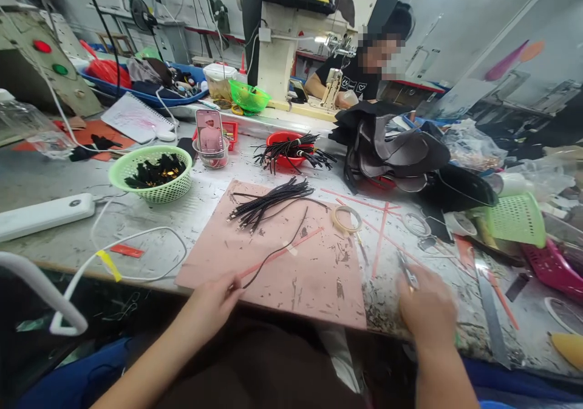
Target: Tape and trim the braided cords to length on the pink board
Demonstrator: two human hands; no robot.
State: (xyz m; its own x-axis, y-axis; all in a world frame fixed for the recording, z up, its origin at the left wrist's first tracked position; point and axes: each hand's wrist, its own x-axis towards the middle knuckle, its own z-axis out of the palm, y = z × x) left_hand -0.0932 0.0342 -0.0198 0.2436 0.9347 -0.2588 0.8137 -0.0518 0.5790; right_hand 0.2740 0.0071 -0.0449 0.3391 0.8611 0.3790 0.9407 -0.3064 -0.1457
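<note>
My left hand (221,299) is at the near edge of a pink board (314,287), thumb and fingers pinched on the end of a thin black cord (272,253). The cord runs away from me across the board, beside a pink strip (308,237), with a small piece of pale tape (291,248) by them. Further back on the board lies a bundle of black cords (268,205). My right hand (428,302), blurred by motion, is over the table to the right, closed around a metal tool that looks like snips (407,270).
A tape roll (346,220) sits at the board's right edge. Behind are a green basket (118,175), a phone (209,132) and a red bowl (280,137). A metal ruler (492,318) lies right. Across the table, another person (350,72) sits behind a sewing machine (276,56).
</note>
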